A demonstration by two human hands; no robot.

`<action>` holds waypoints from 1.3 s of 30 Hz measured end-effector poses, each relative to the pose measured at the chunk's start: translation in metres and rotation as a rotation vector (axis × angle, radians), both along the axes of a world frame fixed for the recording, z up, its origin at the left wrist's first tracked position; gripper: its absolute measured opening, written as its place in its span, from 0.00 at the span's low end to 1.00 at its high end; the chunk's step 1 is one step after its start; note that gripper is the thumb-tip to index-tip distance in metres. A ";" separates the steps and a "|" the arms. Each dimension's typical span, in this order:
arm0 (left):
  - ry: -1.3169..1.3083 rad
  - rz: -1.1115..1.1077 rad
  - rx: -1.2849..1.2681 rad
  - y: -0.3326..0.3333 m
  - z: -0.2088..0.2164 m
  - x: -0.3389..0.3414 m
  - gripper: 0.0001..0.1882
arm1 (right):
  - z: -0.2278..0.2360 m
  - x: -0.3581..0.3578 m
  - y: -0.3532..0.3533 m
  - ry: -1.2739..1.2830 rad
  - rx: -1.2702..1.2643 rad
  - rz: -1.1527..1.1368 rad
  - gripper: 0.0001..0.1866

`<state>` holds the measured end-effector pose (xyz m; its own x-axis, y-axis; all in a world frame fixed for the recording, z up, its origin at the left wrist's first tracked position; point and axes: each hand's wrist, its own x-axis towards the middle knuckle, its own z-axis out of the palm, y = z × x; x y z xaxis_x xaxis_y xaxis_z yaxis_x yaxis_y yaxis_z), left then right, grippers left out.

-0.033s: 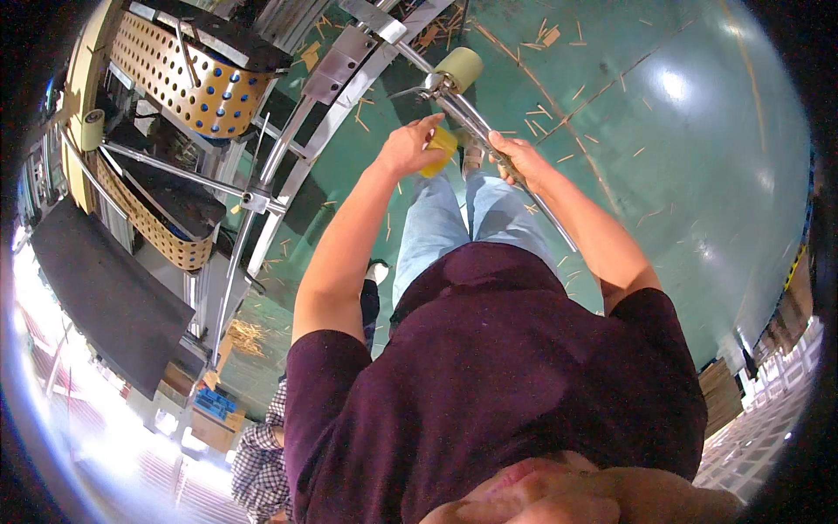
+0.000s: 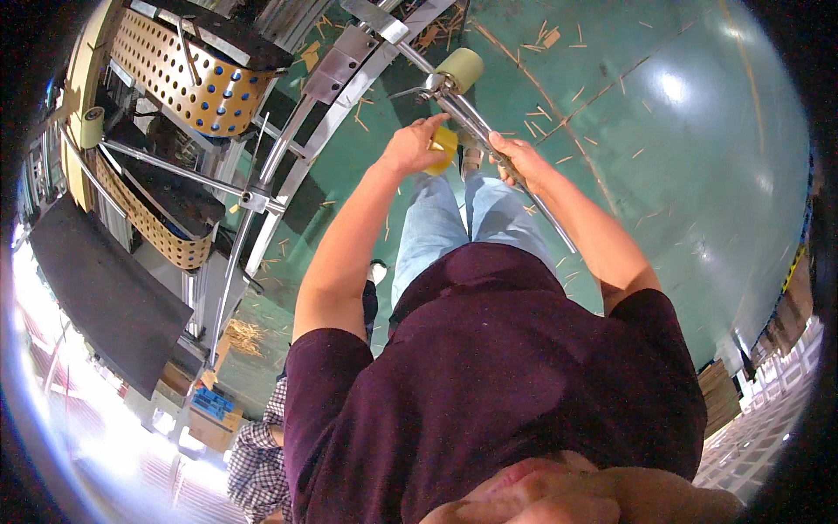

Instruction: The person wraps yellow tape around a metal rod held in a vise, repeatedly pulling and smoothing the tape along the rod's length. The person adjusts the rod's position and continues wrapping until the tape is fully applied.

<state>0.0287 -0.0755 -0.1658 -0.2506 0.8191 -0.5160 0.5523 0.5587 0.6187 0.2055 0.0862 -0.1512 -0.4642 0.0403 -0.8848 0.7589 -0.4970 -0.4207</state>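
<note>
My right hand [image 2: 521,161] is wrapped round a shiny metal rod [image 2: 550,215] that slants from the machine frame down past my right side. At the rod's upper end sit a clamp [image 2: 438,84] and a pale yellow-green roller [image 2: 461,70]. My left hand [image 2: 408,147] is closed on a bright yellow roll [image 2: 444,150], probably tape, its far side partly hidden by the fingers. The left index finger points toward the rod, close below the clamp; whether it touches cannot be told.
Left stands a machine with perforated tan belts [image 2: 196,74], a dark curved sheet [image 2: 109,293], a second roller [image 2: 91,127] and metal bars. Thin wood sticks [image 2: 543,112] litter the green floor [image 2: 698,175]. Another person in a checked shirt [image 2: 260,467] is at lower left.
Both my hands stay almost where they were, and the yellow roll turns slightly. The person in the checked shirt shifts a little to the left.
</note>
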 end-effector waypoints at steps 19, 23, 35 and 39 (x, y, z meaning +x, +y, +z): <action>-0.205 0.102 0.376 0.011 0.000 -0.012 0.09 | 0.063 -0.011 -0.013 -0.152 -0.139 0.065 0.32; -0.111 0.093 0.377 0.018 -0.005 -0.013 0.09 | 0.073 -0.014 -0.019 -0.176 -0.172 0.034 0.31; -0.862 0.597 0.650 0.045 0.007 0.017 0.05 | 0.081 -0.015 -0.033 0.029 -0.112 0.088 0.15; -0.682 0.604 0.644 0.052 0.004 0.020 0.03 | 0.092 -0.017 -0.030 0.002 -0.045 0.110 0.17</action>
<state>0.0492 -0.0239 -0.1620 -0.5243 0.8226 -0.2200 -0.2672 0.0864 0.9598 0.1883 0.0566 -0.0594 -0.4652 -0.0509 -0.8837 0.8090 -0.4296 -0.4012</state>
